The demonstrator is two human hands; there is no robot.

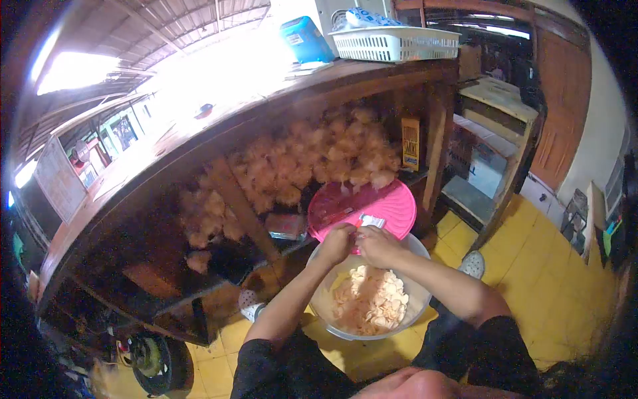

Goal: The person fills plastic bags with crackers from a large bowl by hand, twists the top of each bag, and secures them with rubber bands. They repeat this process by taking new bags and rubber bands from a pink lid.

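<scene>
My left hand point(337, 244) and my right hand point(379, 247) meet above the far rim of a translucent plastic tub point(419, 302). Both are closed, fingers bent in towards each other. A small white packet point(372, 221) shows just beyond the right fingers; whether the left fingers also grip it is hidden. Pale round crackers point(372, 299) lie in the bottom of the tub, which stands between my legs. Behind my hands a ribbed pink plastic lid point(392, 203) leans from the tub's far side towards the shelf, with a small reddish item on it.
Many bagged crackers point(312, 156) fill the shelf under the wooden counter point(252, 110). A yellow box point(411, 144) stands at the shelf's right end. On top are a white basket point(399, 45) and a blue container point(306, 40). A wooden cabinet point(492, 143) stands right; a black bucket point(163, 366) is lower left.
</scene>
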